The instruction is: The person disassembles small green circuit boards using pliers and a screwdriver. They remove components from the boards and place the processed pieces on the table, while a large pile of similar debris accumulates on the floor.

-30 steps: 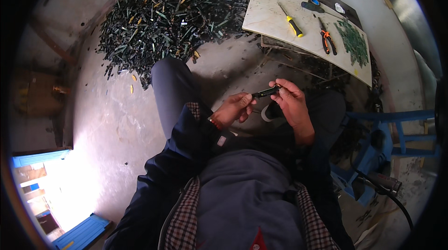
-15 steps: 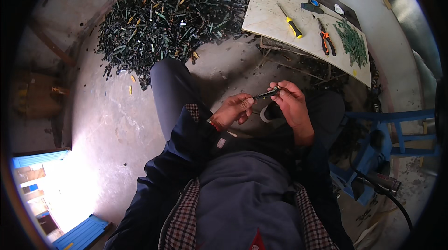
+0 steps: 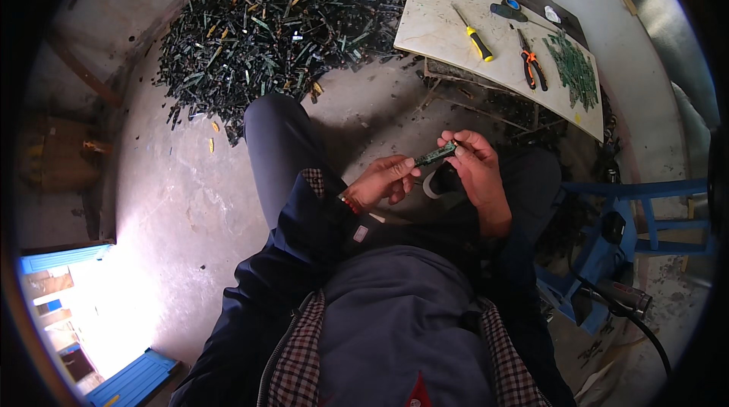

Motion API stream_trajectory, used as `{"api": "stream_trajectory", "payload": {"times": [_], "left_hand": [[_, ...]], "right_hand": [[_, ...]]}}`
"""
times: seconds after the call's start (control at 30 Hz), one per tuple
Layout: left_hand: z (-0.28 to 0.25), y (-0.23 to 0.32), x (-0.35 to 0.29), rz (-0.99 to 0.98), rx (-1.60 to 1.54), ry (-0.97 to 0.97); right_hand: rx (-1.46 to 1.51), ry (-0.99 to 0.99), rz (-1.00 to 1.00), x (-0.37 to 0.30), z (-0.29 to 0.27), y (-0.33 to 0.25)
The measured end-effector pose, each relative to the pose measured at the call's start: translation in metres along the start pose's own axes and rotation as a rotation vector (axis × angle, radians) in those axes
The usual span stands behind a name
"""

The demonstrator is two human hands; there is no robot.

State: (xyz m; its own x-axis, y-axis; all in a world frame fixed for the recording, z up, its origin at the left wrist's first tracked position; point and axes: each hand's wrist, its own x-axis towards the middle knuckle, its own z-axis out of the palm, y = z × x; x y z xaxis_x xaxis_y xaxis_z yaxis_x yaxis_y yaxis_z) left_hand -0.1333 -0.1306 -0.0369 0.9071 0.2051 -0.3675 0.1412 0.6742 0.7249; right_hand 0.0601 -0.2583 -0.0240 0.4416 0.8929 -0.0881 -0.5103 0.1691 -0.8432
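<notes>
Above my lap, I hold a narrow green circuit board strip [image 3: 435, 156] between both hands, its green face with dark parts showing. Its left end is pinched between the thumb and fingers of my left hand [image 3: 380, 181]. My right hand [image 3: 480, 170] grips the other end with the fingertips; that end is partly hidden by the fingers.
At the upper right, a pale board tabletop [image 3: 429, 16] bears a yellow-handled screwdriver [image 3: 478, 44], orange-and-black pliers [image 3: 532, 65] and a pile of green circuit strips [image 3: 573, 73]. A large heap of dark strips [image 3: 266, 35] covers the floor ahead. On my right stands a blue stool [image 3: 645, 217], beside a corded metal cylinder [image 3: 626, 297].
The strip has turned in my fingers, so its green face shows more than before. Both hands have stayed in nearly the same place.
</notes>
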Motion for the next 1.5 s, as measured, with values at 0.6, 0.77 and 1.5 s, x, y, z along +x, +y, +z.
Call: {"api": "stream_trajectory", "payload": {"times": [0.6,0.77,1.5], "left_hand": [[-0.001,-0.006,0.004,0.024,0.122,0.140],[-0.001,-0.006,0.005,0.027,0.169,0.130],[0.001,-0.005,0.004,0.000,0.174,0.150]], "right_hand": [[-0.119,0.122,0.168,-0.001,0.006,-0.001],[-0.118,0.169,0.198,-0.001,0.003,0.003],[0.059,0.181,0.293,0.001,0.000,0.009]]}}
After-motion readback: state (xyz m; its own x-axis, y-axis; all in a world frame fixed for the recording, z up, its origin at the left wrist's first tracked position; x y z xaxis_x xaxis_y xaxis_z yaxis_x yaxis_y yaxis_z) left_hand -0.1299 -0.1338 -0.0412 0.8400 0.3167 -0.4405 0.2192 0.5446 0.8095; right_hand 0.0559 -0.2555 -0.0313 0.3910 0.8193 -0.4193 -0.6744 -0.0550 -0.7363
